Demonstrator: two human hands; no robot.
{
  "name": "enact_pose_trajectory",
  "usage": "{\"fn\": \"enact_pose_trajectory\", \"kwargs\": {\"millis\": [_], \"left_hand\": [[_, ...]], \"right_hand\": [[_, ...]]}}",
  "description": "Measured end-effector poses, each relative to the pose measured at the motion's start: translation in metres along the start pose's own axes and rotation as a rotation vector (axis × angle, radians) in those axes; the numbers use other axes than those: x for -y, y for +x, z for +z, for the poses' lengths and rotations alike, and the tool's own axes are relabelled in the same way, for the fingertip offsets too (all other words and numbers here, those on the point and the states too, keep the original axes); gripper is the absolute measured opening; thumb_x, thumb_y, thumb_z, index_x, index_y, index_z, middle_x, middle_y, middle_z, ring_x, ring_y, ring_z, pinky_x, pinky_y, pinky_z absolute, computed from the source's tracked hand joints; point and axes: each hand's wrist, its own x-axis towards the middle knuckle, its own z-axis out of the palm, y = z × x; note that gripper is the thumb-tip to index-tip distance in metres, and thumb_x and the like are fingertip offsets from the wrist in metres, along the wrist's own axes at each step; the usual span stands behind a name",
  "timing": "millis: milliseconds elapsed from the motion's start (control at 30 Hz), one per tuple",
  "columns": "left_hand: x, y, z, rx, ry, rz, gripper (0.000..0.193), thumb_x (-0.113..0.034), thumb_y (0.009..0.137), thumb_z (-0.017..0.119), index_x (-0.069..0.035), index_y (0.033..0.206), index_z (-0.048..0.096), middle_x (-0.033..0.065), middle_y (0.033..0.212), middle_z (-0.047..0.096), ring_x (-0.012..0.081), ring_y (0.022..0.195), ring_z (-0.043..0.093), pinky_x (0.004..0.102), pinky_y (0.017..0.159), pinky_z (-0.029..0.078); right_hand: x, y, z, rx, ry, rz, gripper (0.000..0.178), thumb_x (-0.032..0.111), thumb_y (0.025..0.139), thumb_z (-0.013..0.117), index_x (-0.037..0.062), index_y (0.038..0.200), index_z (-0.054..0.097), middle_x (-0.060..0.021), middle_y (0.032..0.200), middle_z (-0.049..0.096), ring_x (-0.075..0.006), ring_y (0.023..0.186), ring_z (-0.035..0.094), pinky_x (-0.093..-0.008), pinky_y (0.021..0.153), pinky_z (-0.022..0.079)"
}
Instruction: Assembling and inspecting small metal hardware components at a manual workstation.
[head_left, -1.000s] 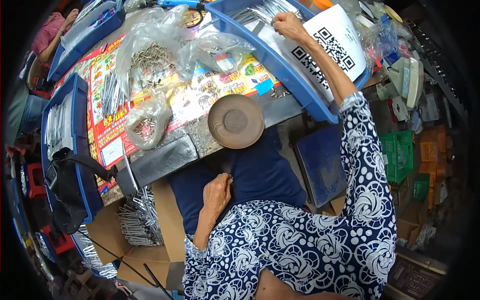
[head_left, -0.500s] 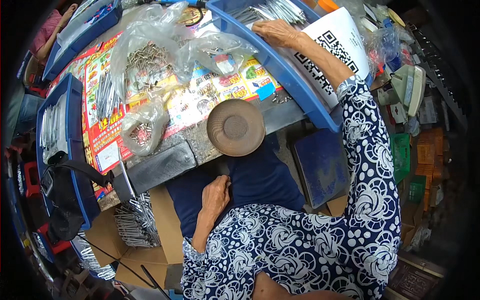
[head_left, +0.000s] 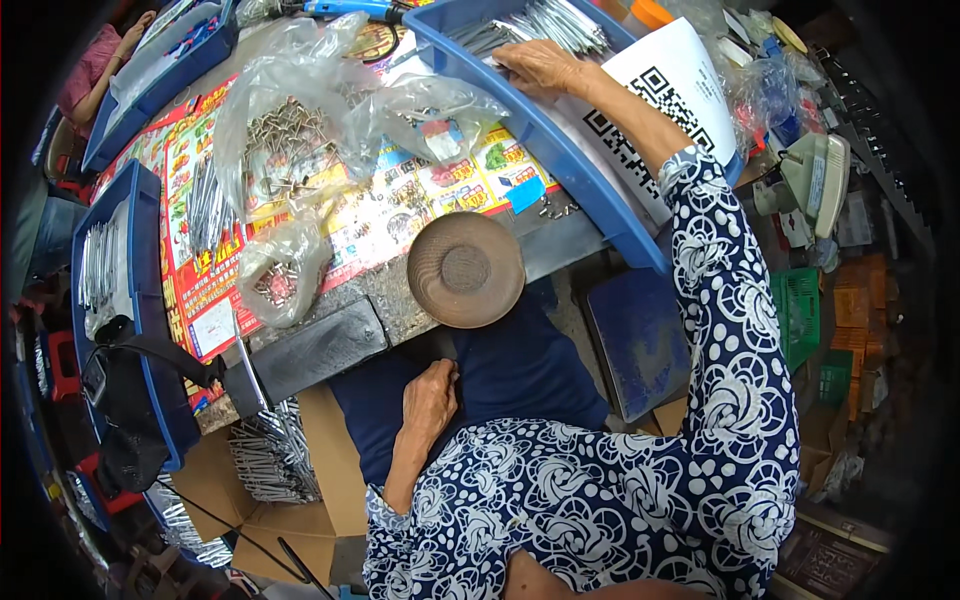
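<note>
My right hand (head_left: 540, 68) reaches into the blue tray (head_left: 610, 215) at the far right, over its near left wall and beside a bunch of thin silvery metal rods (head_left: 560, 28). Its fingers bend downward and their tips are hidden, so a grip on the rods cannot be made out. My left hand (head_left: 431, 398) rests closed on my dark trousers, with nothing visible in it. Between the hands, a round brown dish (head_left: 466, 270) sits at the bench's front edge. Clear plastic bags hold small metal parts (head_left: 290, 135) on the bench.
A dark bar (head_left: 315, 350) lies along the front edge. Another blue tray (head_left: 150, 300) with metal rods stands at the left. Below it, a cardboard box (head_left: 335, 470) holds more metal pieces. A white printed sheet (head_left: 690, 65) lies over the right tray. Another person's arm (head_left: 110, 65) shows at upper left.
The view has shifted slightly, moving the bench and dish a little left and down in the picture. My right hand stays in the tray, and my left hand stays on my lap.
</note>
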Motion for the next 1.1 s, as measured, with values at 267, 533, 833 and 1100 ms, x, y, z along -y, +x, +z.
{"fn": "enact_pose_trajectory", "kwargs": {"millis": [267, 533, 833, 1100], "left_hand": [[0.0, 0.0, 0.001, -0.002, -0.001, -0.012, 0.01, 0.004, 0.07, 0.05, 0.0, 0.079, 0.05, 0.0172, 0.074, 0.055, 0.034, 0.067, 0.055, 0.0373, 0.057, 0.044], [0.0, 0.001, 0.001, 0.024, 0.019, -0.016, 0.012, 0.004, 0.07, 0.049, 0.0, 0.081, 0.05, 0.0183, 0.076, 0.055, 0.0355, 0.069, 0.054, 0.0382, 0.058, 0.044], [0.003, 0.0, 0.003, -0.003, -0.004, 0.042, 0.013, 0.005, 0.067, 0.046, 0.001, 0.079, 0.049, 0.019, 0.075, 0.054, 0.035, 0.066, 0.054, 0.0388, 0.058, 0.045], [0.009, -0.007, 0.0, 0.001, 0.04, 0.017, 0.017, 0.005, 0.067, 0.047, -0.001, 0.083, 0.049, 0.0187, 0.075, 0.054, 0.036, 0.07, 0.053, 0.04, 0.058, 0.043]], "right_hand": [[-0.004, 0.005, 0.004, -0.029, -0.046, 0.027, 0.018, 0.014, 0.067, 0.055, 0.0021, 0.076, 0.044, -0.015, 0.075, 0.054, -0.0331, 0.07, 0.054, -0.0401, 0.057, 0.044], [-0.003, 0.011, -0.003, -0.083, -0.239, -0.039, 0.016, 0.013, 0.065, 0.054, 0.0009, 0.073, 0.047, -0.0166, 0.07, 0.055, -0.0303, 0.064, 0.056, -0.0391, 0.055, 0.044], [-0.013, -0.05, -0.06, -0.226, 0.025, 0.058, 0.019, 0.018, 0.066, 0.053, -0.0003, 0.07, 0.049, -0.016, 0.062, 0.052, -0.03, 0.058, 0.053, -0.0391, 0.053, 0.041], [0.101, -0.029, -0.103, 0.011, 0.273, 0.28, 0.015, 0.012, 0.065, 0.051, -0.0017, 0.068, 0.047, -0.0163, 0.06, 0.051, -0.0265, 0.053, 0.052, -0.0372, 0.05, 0.041]]}}
